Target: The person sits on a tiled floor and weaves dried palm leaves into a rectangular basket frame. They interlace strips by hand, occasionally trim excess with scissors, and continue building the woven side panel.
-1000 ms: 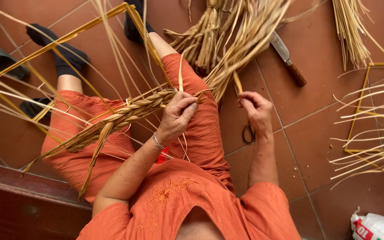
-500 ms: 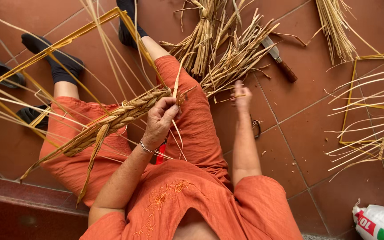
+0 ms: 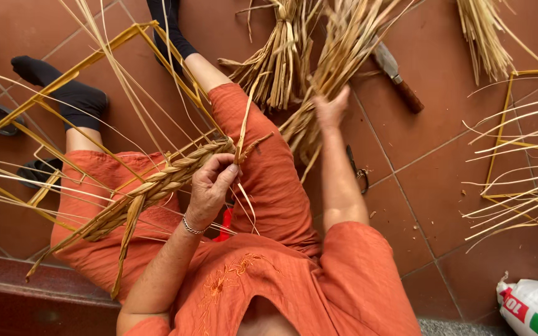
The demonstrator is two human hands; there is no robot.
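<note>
Two changes: your right hand [image 3: 330, 111] has reached forward, fingers closing on loose straw bundle [image 3: 344, 56]; left hand [image 3: 212, 186] stays clamped on straw braid [image 3: 157, 186].

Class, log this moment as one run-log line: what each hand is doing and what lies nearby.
left hand: grips straw braid | right hand: reaches into straw bundle | nearby: knife, yellow frame, tiled floor

Braid [image 3: 157, 186] on lap, straw bundle [image 3: 319, 81] ahead, knife [image 3: 396, 74] right of bundle

The plaited straw braid [image 3: 157, 186] is pale golden-tan. The thin metal frame [image 3: 57, 81] is yellow. The tiled floor [image 3: 443, 180] is reddish-brown with grey joints.
</note>
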